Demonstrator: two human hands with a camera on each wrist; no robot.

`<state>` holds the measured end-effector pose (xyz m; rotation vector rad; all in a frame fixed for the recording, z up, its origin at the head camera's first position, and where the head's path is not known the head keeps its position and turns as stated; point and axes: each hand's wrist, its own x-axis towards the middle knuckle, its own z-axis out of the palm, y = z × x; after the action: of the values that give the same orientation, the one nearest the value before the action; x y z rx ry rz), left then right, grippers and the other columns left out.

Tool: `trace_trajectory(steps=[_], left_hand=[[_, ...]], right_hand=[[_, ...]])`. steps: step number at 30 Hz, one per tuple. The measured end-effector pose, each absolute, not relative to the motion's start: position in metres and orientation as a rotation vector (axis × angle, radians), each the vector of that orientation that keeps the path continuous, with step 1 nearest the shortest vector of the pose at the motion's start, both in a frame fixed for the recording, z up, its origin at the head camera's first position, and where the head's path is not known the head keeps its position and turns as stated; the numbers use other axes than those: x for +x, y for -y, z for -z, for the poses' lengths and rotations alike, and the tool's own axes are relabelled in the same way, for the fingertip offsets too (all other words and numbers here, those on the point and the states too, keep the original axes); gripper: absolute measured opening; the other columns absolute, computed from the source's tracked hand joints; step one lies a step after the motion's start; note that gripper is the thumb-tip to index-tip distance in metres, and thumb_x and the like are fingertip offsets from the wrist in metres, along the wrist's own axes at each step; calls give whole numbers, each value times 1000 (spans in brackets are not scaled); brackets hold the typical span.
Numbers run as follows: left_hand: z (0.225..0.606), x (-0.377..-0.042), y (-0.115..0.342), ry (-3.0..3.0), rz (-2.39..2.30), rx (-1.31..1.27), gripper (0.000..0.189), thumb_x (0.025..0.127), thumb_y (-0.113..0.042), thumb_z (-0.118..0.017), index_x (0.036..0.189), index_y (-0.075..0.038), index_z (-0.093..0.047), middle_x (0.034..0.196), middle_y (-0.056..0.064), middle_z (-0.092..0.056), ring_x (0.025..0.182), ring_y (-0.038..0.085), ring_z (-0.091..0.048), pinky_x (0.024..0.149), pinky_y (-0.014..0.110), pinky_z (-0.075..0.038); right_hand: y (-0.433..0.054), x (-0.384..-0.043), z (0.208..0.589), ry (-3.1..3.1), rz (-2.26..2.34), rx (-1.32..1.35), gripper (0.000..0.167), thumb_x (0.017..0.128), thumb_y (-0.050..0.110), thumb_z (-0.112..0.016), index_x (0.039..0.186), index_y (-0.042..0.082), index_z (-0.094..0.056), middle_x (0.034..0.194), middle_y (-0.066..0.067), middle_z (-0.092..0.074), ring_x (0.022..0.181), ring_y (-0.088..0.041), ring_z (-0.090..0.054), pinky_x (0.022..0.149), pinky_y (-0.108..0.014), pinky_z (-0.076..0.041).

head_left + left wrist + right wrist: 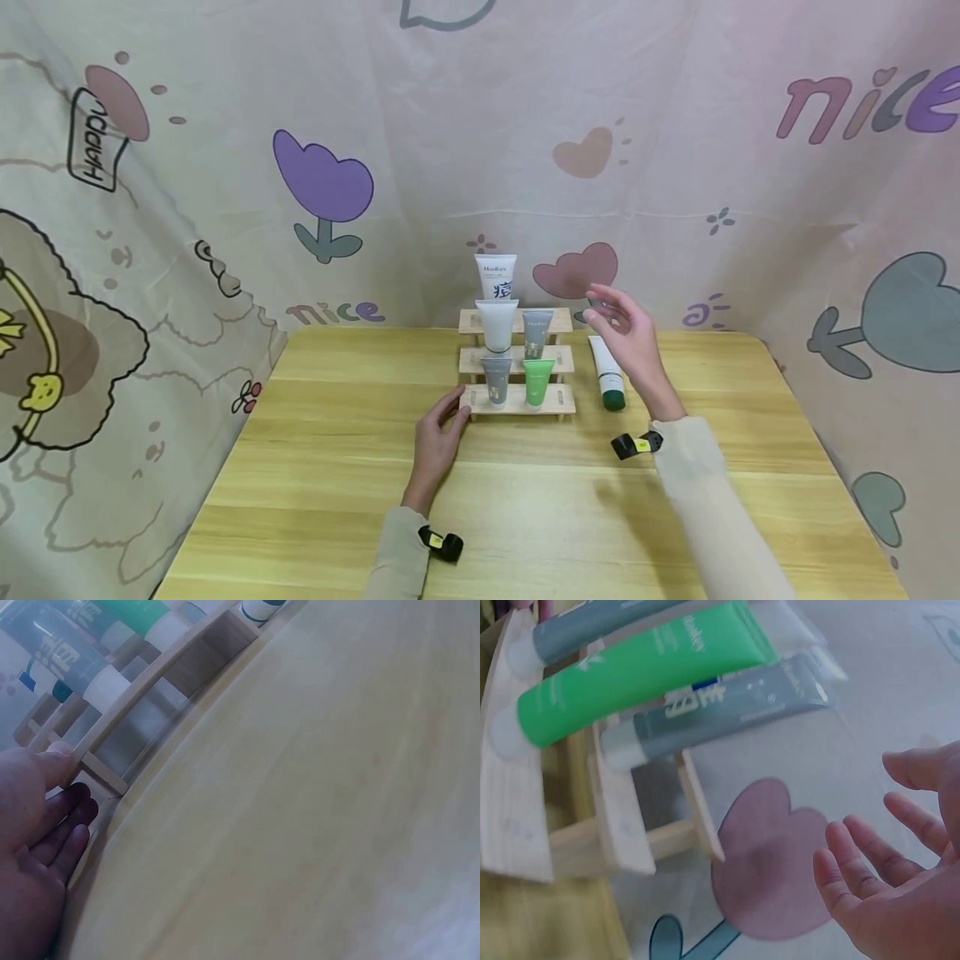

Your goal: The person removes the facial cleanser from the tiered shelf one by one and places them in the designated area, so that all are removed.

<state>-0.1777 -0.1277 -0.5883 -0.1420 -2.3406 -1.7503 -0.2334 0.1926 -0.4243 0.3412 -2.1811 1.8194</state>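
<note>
A three-step wooden display rack stands near the back of the table. My left hand holds the left end of its lowest step; in the left wrist view the thumb lies on the step's edge, with fingers curled below. On the rack, tubes stand on their caps: a white tube at the top, another white tube and a grey tube in the middle, a second grey tube and a green tube at the bottom. My right hand is raised right of the rack, fingers loosely bent around nothing.
A white tube with a dark green cap lies on the table right of the rack, below my right hand in the head view. Behind the wooden table hangs a printed cloth. Each wrist wears a small black camera.
</note>
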Motion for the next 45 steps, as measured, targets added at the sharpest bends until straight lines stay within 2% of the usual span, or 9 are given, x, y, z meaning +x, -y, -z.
trace_trajectory(steps=[4, 8, 18, 21, 27, 31, 34, 39, 45], left_hand=[[588, -177, 129, 2344, 1760, -127, 39, 101, -24, -68, 138, -15, -66, 139, 4, -64, 121, 23, -65, 103, 34, -52], [589, -177, 129, 2329, 1757, -145, 40, 101, -25, -69, 139, -13, -65, 139, 6, -64, 121, 25, -65, 102, 37, -53], [588, -177, 129, 2322, 1729, -158, 39, 101, -22, -69, 138, -11, -65, 138, 8, -65, 120, 26, -66, 102, 38, -53], [588, -178, 129, 2318, 1732, -155, 39, 101, -22, -69, 138, -11, -66, 138, 9, -65, 119, 27, -66, 102, 40, -53], [590, -178, 128, 2326, 1732, -137, 38, 100, -22, -70, 137, -12, -67, 137, 7, -66, 119, 25, -66, 102, 38, -53], [590, -178, 128, 2341, 1732, -126, 38, 100, -23, -70, 137, -12, -66, 138, 6, -65, 120, 24, -65, 103, 34, -52], [589, -177, 128, 2346, 1735, -119, 38, 100, -23, -70, 137, -13, -67, 138, 5, -65, 120, 22, -65, 103, 34, -52], [589, -178, 128, 2343, 1727, -123, 38, 100, -23, -70, 137, -14, -67, 138, 4, -65, 120, 22, -65, 103, 35, -52], [589, -178, 127, 2337, 1736, -133, 38, 100, -23, -70, 137, -14, -67, 138, 4, -65, 120, 22, -65, 103, 34, -52]], right_hand=[[-178, -233, 405, 2160, -1825, 403, 46, 100, 6, -66, 144, -1, -54, 139, -23, -58, 126, -40, -55, 112, -41, -45], [-162, -229, 382, 2151, -1804, 466, 44, 99, 1, -66, 140, -7, -54, 135, -28, -59, 122, -44, -57, 109, -47, -47], [-135, -241, 366, 2144, -1820, 545, 43, 98, 0, -67, 138, -7, -55, 130, -29, -63, 123, -46, -58, 109, -54, -46], [-130, -253, 372, 2125, -1850, 568, 44, 98, 0, -68, 140, -4, -56, 130, -29, -62, 122, -45, -59, 109, -53, -46], [-122, -273, 380, 2131, -1862, 605, 48, 97, 5, -71, 143, 3, -56, 130, -22, -64, 120, -37, -62, 106, -44, -50], [-117, -280, 377, 2143, -1871, 628, 51, 97, 2, -70, 144, 0, -53, 132, -27, -62, 121, -42, -61, 108, -50, -48], [-113, -286, 375, 2166, -1851, 625, 49, 97, 2, -70, 143, -1, -54, 131, -26, -64, 120, -41, -62, 107, -51, -49], [-108, -295, 374, 2216, -1831, 608, 47, 96, 3, -71, 140, 0, -56, 126, -21, -67, 115, -35, -65, 102, -44, -53], [-104, -302, 376, 2272, -1836, 582, 46, 96, 4, -71, 139, -1, -57, 125, -23, -67, 115, -35, -66, 101, -38, -54]])
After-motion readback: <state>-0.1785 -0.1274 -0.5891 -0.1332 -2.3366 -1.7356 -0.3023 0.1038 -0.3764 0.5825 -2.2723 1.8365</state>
